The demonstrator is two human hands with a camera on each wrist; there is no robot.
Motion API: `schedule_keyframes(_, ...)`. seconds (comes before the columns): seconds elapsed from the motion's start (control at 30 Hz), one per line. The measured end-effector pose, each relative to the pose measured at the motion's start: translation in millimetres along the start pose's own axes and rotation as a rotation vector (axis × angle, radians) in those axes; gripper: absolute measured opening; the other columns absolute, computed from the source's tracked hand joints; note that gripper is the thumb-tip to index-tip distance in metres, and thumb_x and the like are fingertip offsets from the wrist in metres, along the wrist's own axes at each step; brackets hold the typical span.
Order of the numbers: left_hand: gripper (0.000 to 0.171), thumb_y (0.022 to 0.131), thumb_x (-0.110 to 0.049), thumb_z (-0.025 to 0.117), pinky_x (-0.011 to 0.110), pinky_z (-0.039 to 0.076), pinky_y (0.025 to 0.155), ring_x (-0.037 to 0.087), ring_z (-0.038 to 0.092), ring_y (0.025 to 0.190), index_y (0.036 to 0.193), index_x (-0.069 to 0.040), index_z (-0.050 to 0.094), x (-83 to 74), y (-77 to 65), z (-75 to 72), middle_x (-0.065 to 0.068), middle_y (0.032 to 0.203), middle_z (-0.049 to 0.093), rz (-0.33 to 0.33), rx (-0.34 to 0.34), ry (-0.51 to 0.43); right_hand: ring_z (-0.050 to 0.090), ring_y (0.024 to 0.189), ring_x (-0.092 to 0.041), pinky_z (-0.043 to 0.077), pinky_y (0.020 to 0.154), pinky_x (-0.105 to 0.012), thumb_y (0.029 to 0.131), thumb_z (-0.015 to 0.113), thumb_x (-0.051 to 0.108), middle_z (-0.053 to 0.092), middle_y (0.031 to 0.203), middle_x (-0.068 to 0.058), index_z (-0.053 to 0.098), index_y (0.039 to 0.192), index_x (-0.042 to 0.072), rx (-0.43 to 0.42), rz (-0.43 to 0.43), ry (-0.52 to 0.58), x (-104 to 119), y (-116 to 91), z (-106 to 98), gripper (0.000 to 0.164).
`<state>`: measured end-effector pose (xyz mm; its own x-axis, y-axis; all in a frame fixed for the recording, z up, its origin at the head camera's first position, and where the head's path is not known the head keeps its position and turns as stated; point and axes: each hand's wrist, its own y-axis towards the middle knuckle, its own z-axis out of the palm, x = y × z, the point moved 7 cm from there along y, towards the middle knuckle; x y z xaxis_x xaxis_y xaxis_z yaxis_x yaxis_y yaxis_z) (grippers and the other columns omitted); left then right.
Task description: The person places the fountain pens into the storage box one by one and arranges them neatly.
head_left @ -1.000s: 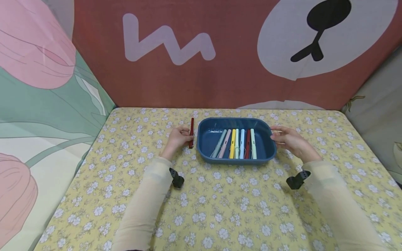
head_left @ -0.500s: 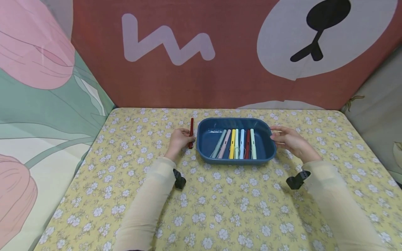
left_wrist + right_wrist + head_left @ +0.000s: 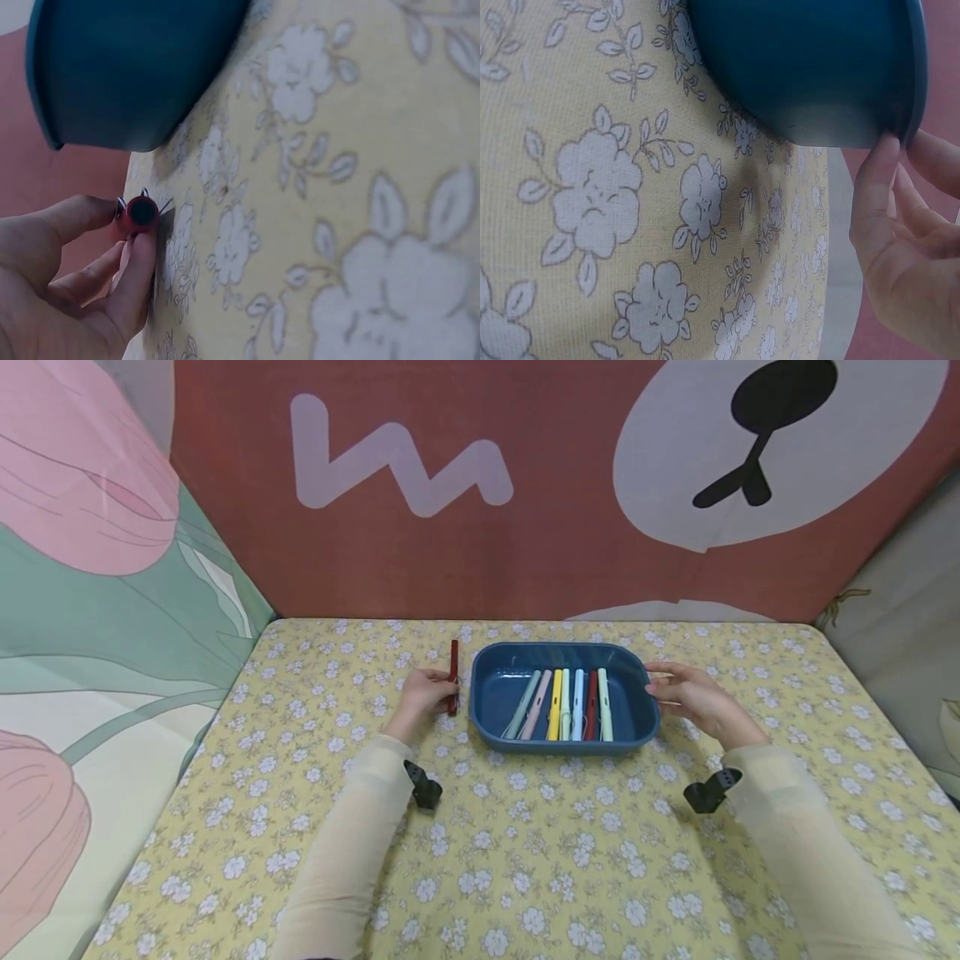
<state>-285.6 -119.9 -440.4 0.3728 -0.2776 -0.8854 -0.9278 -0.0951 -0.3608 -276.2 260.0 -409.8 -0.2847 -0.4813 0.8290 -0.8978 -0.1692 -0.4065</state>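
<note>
My left hand pinches a dark red pen just left of the blue tray. In the left wrist view the pen's round end sits between thumb and fingers, close over the cloth, with wire clips showing beside it. My right hand holds the tray's right rim, thumb and fingertips at the edge in the right wrist view. Inside the tray several pens lie side by side, among them a pink pen, a yellow pen, a light blue pen and another dark red pen.
A yellow flowered cloth covers the table. Behind its far edge rises a red printed backdrop, and a floral hanging stands at the left. Black cameras are worn on both wrists.
My left hand shifts slightly toward the tray, then back left; the dark red pen now stands a little farther left. My right hand and the tray stay put.
</note>
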Motion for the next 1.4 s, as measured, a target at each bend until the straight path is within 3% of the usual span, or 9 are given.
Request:
schedule_keyframes(0.23,0.042,0.093,-0.008,0.059,0.017,0.056,0.059,0.006,0.063,0.065,0.134,-0.002,0.052,3.7,1.8,-3.4,0.018,0.118,0.063,-0.101,0.073,-0.22,0.056,0.086,0.007,0.053,0.08,-0.014,0.101,0.047,0.021,0.049,0.117,-0.002,0.019,0.153,0.006,0.0,-0.004,0.007,1,-1,-1,0.061)
schedule_keyframes(0.37,0.046,0.094,-0.011,0.057,0.015,0.055,0.06,0.004,0.063,0.065,0.139,-0.005,0.048,-1.9,1.3,-8.5,0.019,0.12,0.062,-0.082,0.085,-0.226,0.056,0.086,0.007,0.053,0.08,-0.014,0.101,0.048,0.021,0.048,0.118,-0.002,0.019,0.153,0.006,0.0,0.0,0.008,1,0,-1,0.061)
schedule_keyframes(0.57,0.052,0.096,-0.014,0.054,0.014,0.057,0.07,0.006,0.062,0.081,0.146,-0.01,0.038,-13.1,-1.5,-13.9,0.018,0.137,0.053,-0.015,0.115,-0.222,0.057,0.086,0.007,0.053,0.081,-0.015,0.1,0.048,0.022,0.049,0.114,0.002,0.019,0.153,0.007,0.006,-0.003,0.015,1,1,-1,0.062)
schedule_keyframes(0.73,0.052,0.096,-0.013,0.052,0.016,0.058,0.074,0.008,0.061,0.09,0.146,-0.011,0.039,-19.1,-1.9,-14.7,0.016,0.14,0.049,0.032,0.146,-0.234,0.057,0.086,0.006,0.053,0.082,-0.016,0.101,0.048,0.022,0.051,0.108,0.007,0.019,0.152,0.006,0.01,-0.009,0.017,2,1,-2,0.061)
schedule_keyframes(0.97,0.051,0.096,-0.012,0.05,0.023,0.057,0.085,0.008,0.058,0.093,0.146,-0.009,0.039,-27.5,-4.1,-14.8,0.016,0.138,0.049,0.099,0.159,-0.244,0.056,0.087,0.007,0.052,0.082,-0.015,0.101,0.048,0.022,0.047,0.12,-0.001,0.019,0.153,0.007,0.009,0.002,0.017,1,1,0,0.062)
schedule_keyframes(1.17,0.047,0.098,-0.013,0.051,0.021,0.058,0.081,0.011,0.057,0.096,0.143,-0.005,0.043,-34.5,-6.6,-10.0,0.017,0.132,0.05,0.124,0.174,-0.241,0.057,0.086,0.007,0.053,0.081,-0.014,0.1,0.048,0.02,0.05,0.113,0.003,0.019,0.153,0.006,0.006,-0.003,0.02,2,0,0,0.062)
schedule_keyframes(1.3,0.045,0.099,-0.018,0.051,0.017,0.058,0.074,0.015,0.057,0.103,0.141,-0.003,0.045,-39.0,-7.5,-5.8,0.018,0.134,0.052,0.126,0.168,-0.216,0.056,0.087,0.008,0.053,0.081,-0.015,0.101,0.048,0.021,0.047,0.125,-0.004,0.017,0.153,0.006,0.013,-0.006,0.019,2,0,1,0.062)
schedule_keyframes(1.4,0.046,0.098,-0.02,0.053,0.026,0.058,0.085,0.018,0.056,0.11,0.14,-0.003,0.046,-42.8,-8.4,-2.3,0.018,0.136,0.052,0.123,0.165,-0.219,0.056,0.087,0.008,0.053,0.081,-0.014,0.101,0.047,0.021,0.046,0.128,-0.006,0.016,0.153,0.006,0.015,-0.006,0.013,1,0,1,0.062)
